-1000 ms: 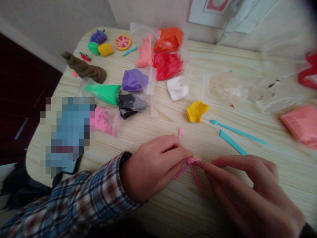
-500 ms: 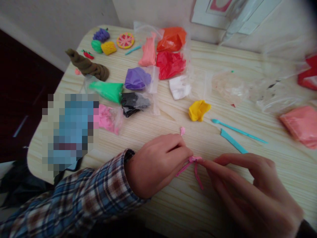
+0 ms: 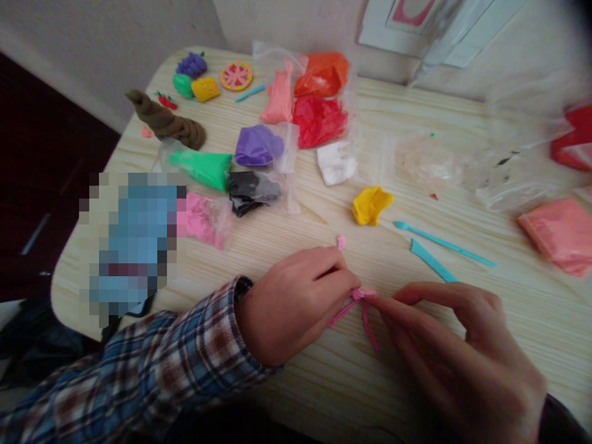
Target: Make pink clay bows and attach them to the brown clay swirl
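A single camera rides on the person's head, peering forward and steeply down across the wood-grain tabletop [image 3: 277, 237]. The left hand [image 3: 296, 302] and right hand [image 3: 472, 351] loom close below; farther off, the wall [image 3: 287, 24] closes the view, its white wall plate [image 3: 407, 36] tilted.

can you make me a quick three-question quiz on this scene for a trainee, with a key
1. Multiple choice. What colour is the modelling clay at the fingertips of the left hand and the right hand?
a) yellow
b) pink
c) green

2. True or false? In the picture, the twisted brown clay lies to the right of the bagged purple clay.

3. Count. How many blue modelling tools can be seen on the table?

Key:
1. b
2. False; it lies to the left.
3. Three
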`<state>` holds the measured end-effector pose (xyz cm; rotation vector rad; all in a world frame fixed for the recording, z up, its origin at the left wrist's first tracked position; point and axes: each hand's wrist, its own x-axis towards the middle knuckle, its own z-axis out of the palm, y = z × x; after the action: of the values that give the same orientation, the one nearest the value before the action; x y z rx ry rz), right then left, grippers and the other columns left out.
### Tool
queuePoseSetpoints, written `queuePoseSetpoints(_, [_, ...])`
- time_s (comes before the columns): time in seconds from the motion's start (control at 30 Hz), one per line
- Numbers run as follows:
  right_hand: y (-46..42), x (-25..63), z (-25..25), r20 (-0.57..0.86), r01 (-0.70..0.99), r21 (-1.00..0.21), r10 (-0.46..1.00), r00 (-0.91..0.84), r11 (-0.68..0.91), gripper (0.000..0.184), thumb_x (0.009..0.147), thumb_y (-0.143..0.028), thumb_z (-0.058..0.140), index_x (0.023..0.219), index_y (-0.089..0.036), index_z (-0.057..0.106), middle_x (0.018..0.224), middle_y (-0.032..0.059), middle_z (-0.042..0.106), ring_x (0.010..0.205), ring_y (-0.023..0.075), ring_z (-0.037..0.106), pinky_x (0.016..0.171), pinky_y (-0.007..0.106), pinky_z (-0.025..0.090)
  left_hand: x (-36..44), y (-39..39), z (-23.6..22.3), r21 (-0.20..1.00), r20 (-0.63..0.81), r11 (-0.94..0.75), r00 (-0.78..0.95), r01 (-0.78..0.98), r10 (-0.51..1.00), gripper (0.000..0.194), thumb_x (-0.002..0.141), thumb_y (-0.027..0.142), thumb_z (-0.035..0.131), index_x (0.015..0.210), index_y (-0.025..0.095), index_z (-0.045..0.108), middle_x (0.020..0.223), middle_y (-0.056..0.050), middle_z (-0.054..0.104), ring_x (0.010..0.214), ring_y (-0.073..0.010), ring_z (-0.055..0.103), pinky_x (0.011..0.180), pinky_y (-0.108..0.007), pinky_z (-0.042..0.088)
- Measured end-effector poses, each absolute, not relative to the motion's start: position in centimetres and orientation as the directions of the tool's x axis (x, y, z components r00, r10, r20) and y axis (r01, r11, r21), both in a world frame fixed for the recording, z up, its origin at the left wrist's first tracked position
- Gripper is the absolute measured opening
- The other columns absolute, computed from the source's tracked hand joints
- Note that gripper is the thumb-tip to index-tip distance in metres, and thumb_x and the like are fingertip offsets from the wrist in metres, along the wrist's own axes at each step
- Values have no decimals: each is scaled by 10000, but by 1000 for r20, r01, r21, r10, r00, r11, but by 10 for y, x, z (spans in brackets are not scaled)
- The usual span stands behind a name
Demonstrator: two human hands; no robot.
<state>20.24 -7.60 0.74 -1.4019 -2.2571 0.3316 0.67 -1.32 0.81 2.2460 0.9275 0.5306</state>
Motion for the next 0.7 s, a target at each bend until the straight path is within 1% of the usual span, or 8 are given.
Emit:
queuePoseSetpoints(0.1, [-75, 204, 7, 261, 777, -466, 905, -335, 422, 217, 910, -141, 478, 1070, -201, 613, 942, 58, 528, 817, 163, 515, 722, 336, 412, 5, -13, 8, 711, 125, -536, 668, 455, 734, 242, 924, 183, 465, 864, 107, 688, 800, -57, 651, 761, -147, 601, 696, -236, 496])
queuePoseSetpoints(0.2, [-75, 204, 6, 253, 774, -513, 927, -276, 371, 218, 887, -125, 508, 1065, -202, 607, 949, 57, 528, 836, 164, 534, 731, 320, 431, 1, -13, 8, 739, 151, -507, 624, 444, 767, 166, 884, 107, 507, 896, 101, 673, 827, -55, 658, 784, -134, 612, 719, -215, 500])
queuePoseSetpoints(0.3, [-74, 203, 2, 238, 789, -522, 944, -229, 324, 183, 883, -211, 544, 1055, -201, 604, 977, 66, 532, 888, 192, 534, 747, 337, 427, -3, -13, 7, 733, 174, -482, 552, 481, 816, 124, 846, 61, 541, 897, 108, 643, 815, -41, 652, 762, -118, 607, 702, -197, 496])
queuePoseSetpoints(0.4, [-73, 201, -4, 218, 795, -518, 947, -236, 317, 182, 891, -271, 536, 1049, -212, 606, 1009, 70, 529, 941, 214, 522, 782, 365, 402, -6, -13, 4, 698, 221, -497, 506, 515, 834, 75, 849, 85, 554, 833, 126, 615, 770, -26, 626, 696, -108, 582, 643, -194, 483])
queuePoseSetpoints(0.47, [-71, 199, -7, 215, 788, -524, 945, -245, 324, 157, 895, -270, 533, 1024, -220, 608, 1006, 63, 531, 965, 217, 522, 808, 378, 376, -7, -13, 1, 662, 257, -526, 497, 533, 829, 82, 855, 92, 552, 815, 133, 610, 766, -25, 619, 708, -114, 580, 651, -203, 483])
queuePoseSetpoints(0.57, [-69, 196, -10, 233, 779, -538, 945, -231, 323, 108, 892, -265, 543, 972, -231, 607, 996, 50, 542, 970, 211, 529, 816, 381, 355, -8, -13, -5, 632, 286, -557, 506, 538, 814, 94, 868, 117, 541, 838, 131, 628, 801, -44, 621, 751, -132, 591, 682, -226, 496])
queuePoseSetpoints(0.63, [-69, 195, -9, 283, 773, -543, 938, -199, 328, 106, 888, -255, 549, 977, -230, 602, 998, 48, 546, 975, 209, 530, 821, 379, 353, -8, -12, -8, 621, 292, -563, 506, 545, 812, 113, 871, 134, 536, 842, 133, 645, 815, -54, 616, 770, -149, 590, 708, -257, 501])
queuePoseSetpoints(0.7, [-70, 194, -7, 345, 767, -552, 927, -147, 327, 112, 886, -244, 549, 985, -227, 598, 993, 49, 548, 975, 209, 532, 827, 377, 358, -8, -10, -11, 663, 255, -522, 493, 537, 832, 112, 859, 138, 549, 833, 146, 658, 828, -53, 608, 776, -153, 585, 695, -259, 499])
